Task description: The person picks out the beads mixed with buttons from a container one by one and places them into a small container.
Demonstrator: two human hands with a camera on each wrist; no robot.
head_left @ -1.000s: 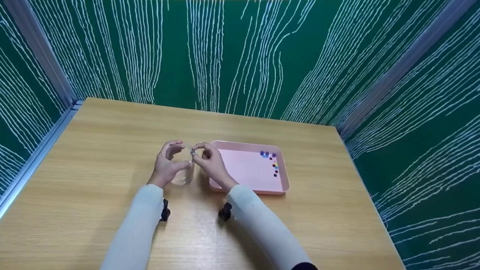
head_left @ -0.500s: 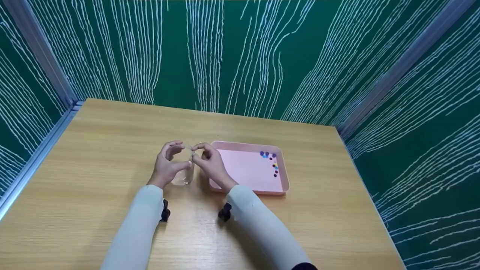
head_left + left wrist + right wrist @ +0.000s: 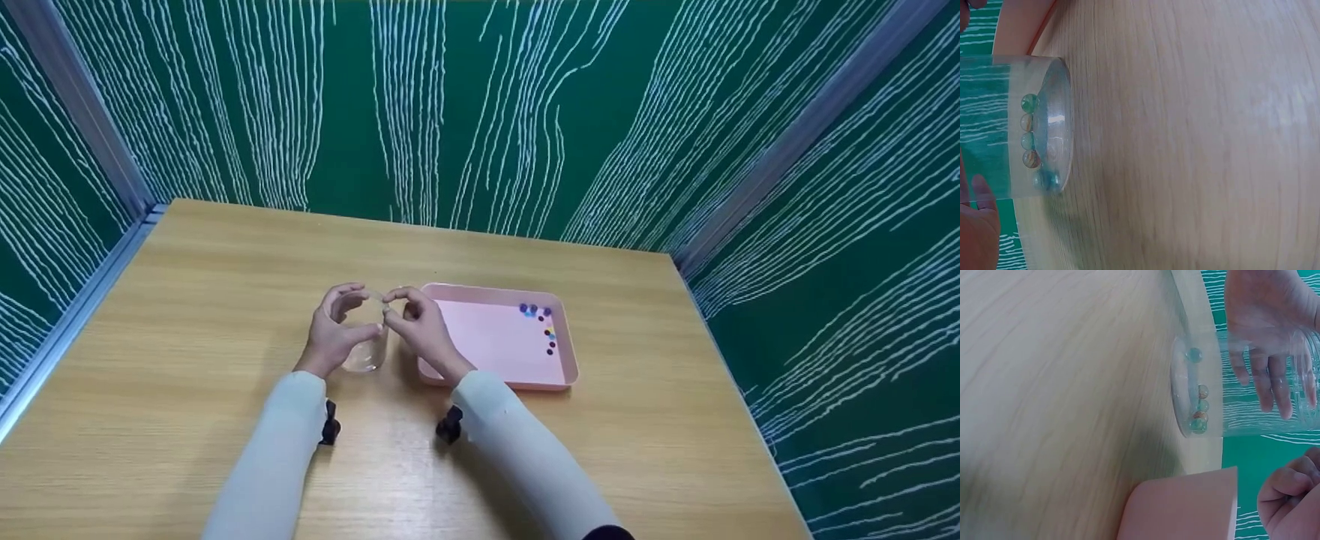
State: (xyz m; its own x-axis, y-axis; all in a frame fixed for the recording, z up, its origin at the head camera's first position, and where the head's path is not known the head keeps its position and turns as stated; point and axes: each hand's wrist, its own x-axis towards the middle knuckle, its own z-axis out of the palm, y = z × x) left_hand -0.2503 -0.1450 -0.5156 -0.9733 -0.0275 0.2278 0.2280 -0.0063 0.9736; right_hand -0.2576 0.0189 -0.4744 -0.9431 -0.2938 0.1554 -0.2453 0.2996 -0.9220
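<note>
My left hand (image 3: 330, 334) grips a clear jar (image 3: 366, 356) from its left side, fingers behind it and thumb across the front. The jar stands upright on the table. Several greenish and brown-swirled glass marbles (image 3: 1028, 103) lie on its bottom. At the jar's rim, the right hand (image 3: 427, 330) pinches a small pale marble (image 3: 385, 307) between thumb and index finger, mostly hidden by the fingertips. In the right wrist view the right hand (image 3: 1292, 495) shows curled beside the jar, its fingertips cut off by the frame edge.
Right of the jar, a pink tray (image 3: 487, 337) lies flat on the wooden table (image 3: 645, 420). Small dark, blue and yellow beads (image 3: 550, 332) are gathered along its right side. Green walls with white lines surround the table's far and side edges.
Both hands keep their places at the jar. Between the right fingertips, the small thing looked darker a second ago and is paler now.
</note>
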